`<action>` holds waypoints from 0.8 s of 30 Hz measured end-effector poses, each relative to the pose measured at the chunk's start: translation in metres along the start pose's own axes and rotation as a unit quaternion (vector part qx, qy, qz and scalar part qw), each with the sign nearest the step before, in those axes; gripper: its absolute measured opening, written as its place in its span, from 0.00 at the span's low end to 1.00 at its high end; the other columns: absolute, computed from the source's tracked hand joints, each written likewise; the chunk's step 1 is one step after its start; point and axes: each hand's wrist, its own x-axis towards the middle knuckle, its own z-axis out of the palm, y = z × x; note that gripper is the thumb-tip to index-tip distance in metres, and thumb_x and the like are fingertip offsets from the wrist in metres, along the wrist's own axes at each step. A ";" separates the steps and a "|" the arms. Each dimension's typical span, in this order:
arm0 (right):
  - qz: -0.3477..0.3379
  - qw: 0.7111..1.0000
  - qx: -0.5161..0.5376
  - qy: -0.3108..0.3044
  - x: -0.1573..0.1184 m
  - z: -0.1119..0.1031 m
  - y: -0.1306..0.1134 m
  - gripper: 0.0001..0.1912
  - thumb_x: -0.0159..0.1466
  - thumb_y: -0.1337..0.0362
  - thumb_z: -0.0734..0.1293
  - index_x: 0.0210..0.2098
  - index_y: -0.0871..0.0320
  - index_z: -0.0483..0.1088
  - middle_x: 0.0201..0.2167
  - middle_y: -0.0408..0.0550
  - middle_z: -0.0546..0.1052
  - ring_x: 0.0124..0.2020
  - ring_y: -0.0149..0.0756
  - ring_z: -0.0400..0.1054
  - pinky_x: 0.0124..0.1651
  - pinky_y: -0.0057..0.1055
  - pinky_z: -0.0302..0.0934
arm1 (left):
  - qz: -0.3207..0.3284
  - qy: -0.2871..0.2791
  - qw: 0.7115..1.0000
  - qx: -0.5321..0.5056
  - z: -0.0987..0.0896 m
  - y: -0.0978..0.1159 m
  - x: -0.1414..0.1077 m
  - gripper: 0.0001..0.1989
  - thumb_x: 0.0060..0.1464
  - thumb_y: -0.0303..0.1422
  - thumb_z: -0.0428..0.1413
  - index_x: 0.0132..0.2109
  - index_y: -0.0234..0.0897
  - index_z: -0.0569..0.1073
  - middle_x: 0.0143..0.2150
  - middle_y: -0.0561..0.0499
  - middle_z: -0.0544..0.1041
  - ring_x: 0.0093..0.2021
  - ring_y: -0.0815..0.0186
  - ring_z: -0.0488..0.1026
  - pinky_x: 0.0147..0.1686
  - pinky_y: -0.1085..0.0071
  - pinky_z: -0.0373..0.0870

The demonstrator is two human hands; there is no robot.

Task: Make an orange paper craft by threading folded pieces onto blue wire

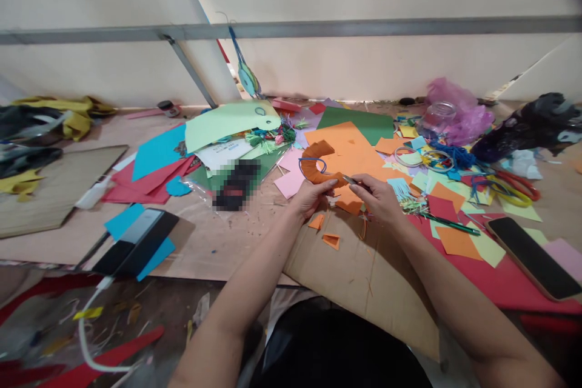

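Note:
My left hand [313, 197] is closed on the lower end of an orange curled paper strip [311, 160], bent into a C shape. A thin blue loop [324, 163] shows at the curl's inner side. My right hand [375, 197] pinches a small slim metal tool [351, 180], its tip at the strip's end near my left fingers. The tool's exact kind is too small to tell. Behind the strip lies a large orange paper sheet [352, 151]. Small folded orange scraps [331, 240] rest on a cardboard piece [345, 279] below my hands.
On the right are a phone [534, 254], a green pen [450, 224], rings [408, 156], yellow-handled scissors [513, 194], a clear jar [439, 116] and bags. To the left lie red sheets [140, 185], blue sheets [159, 148] and a black box-like device [136, 242] with a white cable.

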 end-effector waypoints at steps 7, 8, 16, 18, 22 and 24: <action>0.007 0.999 0.053 -0.005 0.001 0.004 0.006 0.15 0.67 0.53 0.65 0.44 0.55 0.77 0.34 0.45 0.78 0.33 0.36 0.69 0.36 0.30 0.59 | -0.002 0.004 1.000 0.000 -0.002 -0.001 0.002 0.26 0.29 0.38 0.76 0.35 0.32 0.75 0.27 0.54 0.75 0.23 0.73 0.68 0.27 0.73 0.66; 0.008 0.998 0.059 -0.005 0.001 0.004 0.007 0.15 0.67 0.52 0.65 0.44 0.55 0.77 0.35 0.45 0.79 0.34 0.36 0.69 0.37 0.30 0.59 | -0.009 0.003 1.000 -0.003 -0.001 -0.001 0.001 0.26 0.29 0.38 0.76 0.35 0.32 0.75 0.26 0.55 0.75 0.23 0.73 0.68 0.27 0.73 0.67; 0.017 0.996 0.084 -0.010 0.001 0.006 0.010 0.15 0.67 0.53 0.65 0.44 0.54 0.78 0.35 0.45 0.78 0.34 0.36 0.68 0.38 0.30 0.60 | -0.017 0.007 1.000 -0.005 -0.001 0.000 0.002 0.27 0.27 0.37 0.76 0.35 0.31 0.75 0.26 0.54 0.75 0.22 0.73 0.68 0.26 0.72 0.65; 0.019 0.995 0.098 -0.011 0.001 0.006 0.009 0.15 0.66 0.53 0.66 0.43 0.55 0.78 0.35 0.45 0.79 0.35 0.36 0.69 0.38 0.30 0.61 | -0.016 0.006 1.000 -0.006 -0.002 0.000 0.002 0.28 0.27 0.37 0.76 0.35 0.30 0.75 0.27 0.53 0.76 0.23 0.72 0.69 0.27 0.72 0.66; 0.025 0.992 0.126 -0.010 0.001 0.007 0.005 0.15 0.65 0.53 0.66 0.42 0.55 0.78 0.36 0.45 0.79 0.36 0.36 0.70 0.40 0.31 0.61 | -0.017 0.011 1.000 -0.004 -0.002 0.000 0.002 0.28 0.26 0.38 0.76 0.36 0.30 0.76 0.28 0.52 0.77 0.24 0.72 0.69 0.27 0.72 0.66; 0.028 0.992 0.127 -0.008 0.001 0.006 0.003 0.15 0.64 0.53 0.66 0.42 0.55 0.78 0.36 0.45 0.79 0.36 0.36 0.70 0.40 0.31 0.61 | -0.019 0.012 1.000 -0.005 -0.002 0.000 0.001 0.28 0.26 0.38 0.76 0.35 0.31 0.75 0.28 0.53 0.77 0.24 0.72 0.69 0.27 0.72 0.66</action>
